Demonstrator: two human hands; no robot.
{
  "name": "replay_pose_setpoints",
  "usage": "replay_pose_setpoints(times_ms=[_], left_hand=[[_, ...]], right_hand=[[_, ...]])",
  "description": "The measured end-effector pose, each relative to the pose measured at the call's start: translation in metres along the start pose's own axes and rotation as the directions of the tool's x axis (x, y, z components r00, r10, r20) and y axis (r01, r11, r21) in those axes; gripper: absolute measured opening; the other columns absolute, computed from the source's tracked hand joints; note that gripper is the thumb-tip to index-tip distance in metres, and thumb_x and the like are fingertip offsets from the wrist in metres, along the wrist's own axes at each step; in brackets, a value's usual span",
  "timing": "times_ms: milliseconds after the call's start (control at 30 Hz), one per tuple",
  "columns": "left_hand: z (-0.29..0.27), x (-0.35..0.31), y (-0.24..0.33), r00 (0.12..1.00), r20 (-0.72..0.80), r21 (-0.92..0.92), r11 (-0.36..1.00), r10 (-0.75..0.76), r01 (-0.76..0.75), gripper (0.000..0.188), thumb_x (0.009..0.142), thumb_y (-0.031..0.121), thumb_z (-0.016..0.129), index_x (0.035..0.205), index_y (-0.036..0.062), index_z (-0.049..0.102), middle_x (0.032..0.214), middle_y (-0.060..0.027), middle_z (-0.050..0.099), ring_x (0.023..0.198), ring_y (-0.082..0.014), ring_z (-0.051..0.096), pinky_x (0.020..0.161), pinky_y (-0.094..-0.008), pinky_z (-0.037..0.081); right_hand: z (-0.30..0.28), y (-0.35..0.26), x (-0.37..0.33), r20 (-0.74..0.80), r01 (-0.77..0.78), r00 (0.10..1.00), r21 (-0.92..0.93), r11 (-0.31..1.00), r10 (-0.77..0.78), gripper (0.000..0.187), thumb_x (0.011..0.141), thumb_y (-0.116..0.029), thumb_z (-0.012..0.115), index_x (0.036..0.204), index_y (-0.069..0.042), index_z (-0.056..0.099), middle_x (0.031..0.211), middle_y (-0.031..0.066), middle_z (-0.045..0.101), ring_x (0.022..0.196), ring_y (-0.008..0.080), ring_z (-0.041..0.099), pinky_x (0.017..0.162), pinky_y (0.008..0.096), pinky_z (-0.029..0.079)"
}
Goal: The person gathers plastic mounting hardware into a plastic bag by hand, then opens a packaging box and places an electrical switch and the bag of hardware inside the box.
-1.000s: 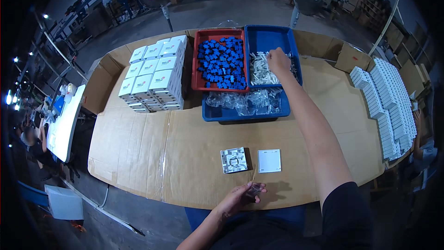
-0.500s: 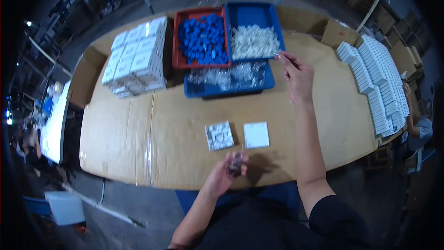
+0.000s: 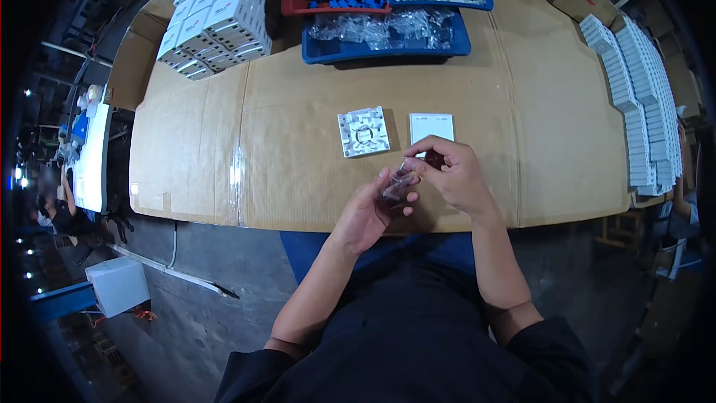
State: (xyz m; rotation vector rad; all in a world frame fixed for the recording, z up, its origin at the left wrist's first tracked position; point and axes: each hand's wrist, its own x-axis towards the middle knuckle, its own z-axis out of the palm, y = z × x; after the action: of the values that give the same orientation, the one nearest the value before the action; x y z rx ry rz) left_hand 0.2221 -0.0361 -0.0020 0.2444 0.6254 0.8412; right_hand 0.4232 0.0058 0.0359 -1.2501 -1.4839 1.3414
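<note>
The left hand (image 3: 365,215) clasps a clear bag (image 3: 395,189) over the near edge of the cardboard (image 3: 298,186) — the right hand (image 3: 452,176) pinching a slim pale piece (image 3: 403,166) there — white plate (image 3: 431,127) just on the far side.

- My counter (image 3: 186,157) is lit; the floor (image 3: 242,254) is dim.
- Lamps (image 3: 18,173) glare far left.
- Soft shadow lies beneath my right hand (image 3: 453,175).
- Fisheye bends the rim, corners black.
</note>
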Motion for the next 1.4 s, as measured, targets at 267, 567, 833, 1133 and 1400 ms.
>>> replay_pose_setpoints(times_ms=[267, 567, 833, 1133, 1400], left_hand=[[0.008, -0.014, -0.001, 0.999, -0.034, 0.056, 0.998, 0.004, -0.002, 0.049, 0.111, 0.045, 0.051, 0.135, 0.0039, 0.062, 0.123, -0.008, 0.071, 0.108, -0.0245, 0.07, 0.085, -0.0376, 0.057], [0.003, -0.016, -0.006, 0.998, -0.064, 0.068, 0.998, -0.001, 0.006, 0.041, 0.11, 0.038, 0.058, 0.129, 0.0019, 0.067, 0.116, -0.0079, 0.072, 0.104, -0.0209, 0.071, 0.083, -0.0337, 0.057], [-0.009, -0.017, -0.009, 0.997, -0.072, 0.11, 0.993, -0.032, 0.04, 0.04, 0.111, 0.038, 0.054, 0.129, 0.0038, 0.064, 0.113, -0.0078, 0.072, 0.103, -0.0225, 0.072, 0.082, -0.0378, 0.06], [0.009, -0.019, -0.003, 0.992, -0.12, 0.054, 0.998, -0.03, 0.036, 0.042, 0.11, 0.044, 0.056, 0.121, 0.0045, 0.067, 0.105, -0.0078, 0.072, 0.095, -0.0183, 0.071, 0.08, -0.0347, 0.058], [-0.004, -0.015, -0.005, 0.998, -0.06, 0.102, 0.995, -0.008, 0.015, 0.045, 0.11, 0.047, 0.053, 0.124, 0.0054, 0.066, 0.107, -0.0092, 0.072, 0.093, -0.0214, 0.07, 0.083, -0.0351, 0.057]], right_hand=[[-0.01, -0.027, 0.005, 0.23, 0.089, 0.973, -0.27, 0.959, -0.025, 0.016, 0.091, -0.006, 0.076, 0.106, -0.001, 0.075, 0.093, 0.0029, 0.071, 0.075, 0.0151, 0.06, 0.07, 0.0298, 0.05], [-0.011, -0.028, 0.018, 0.485, 0.093, 0.873, -0.257, 0.962, 0.046, 0.021, 0.089, -0.008, 0.075, 0.109, -0.001, 0.078, 0.124, 0.0087, 0.07, 0.101, 0.0212, 0.07, 0.089, 0.0353, 0.055], [-0.004, -0.02, 0.019, 0.686, -0.189, 0.687, -0.15, 0.97, 0.24, 0.031, 0.103, -0.008, 0.057, 0.128, 0.004, 0.069, 0.146, 0.0167, 0.061, 0.114, 0.0207, 0.067, 0.099, 0.0348, 0.054], [-0.005, -0.02, 0.019, 0.702, -0.055, 0.701, -0.124, 0.991, 0.127, 0.042, 0.11, -0.03, 0.058, 0.131, 0.005, 0.067, 0.149, 0.019, 0.058, 0.09, 0.0168, 0.071, 0.093, 0.0334, 0.056], [0.0, -0.03, 0.024, 0.714, -0.057, 0.678, -0.188, 0.98, 0.177, 0.041, 0.109, -0.031, 0.058, 0.123, 0.005, 0.069, 0.146, 0.0219, 0.06, 0.085, 0.0164, 0.071, 0.088, 0.0314, 0.056]])
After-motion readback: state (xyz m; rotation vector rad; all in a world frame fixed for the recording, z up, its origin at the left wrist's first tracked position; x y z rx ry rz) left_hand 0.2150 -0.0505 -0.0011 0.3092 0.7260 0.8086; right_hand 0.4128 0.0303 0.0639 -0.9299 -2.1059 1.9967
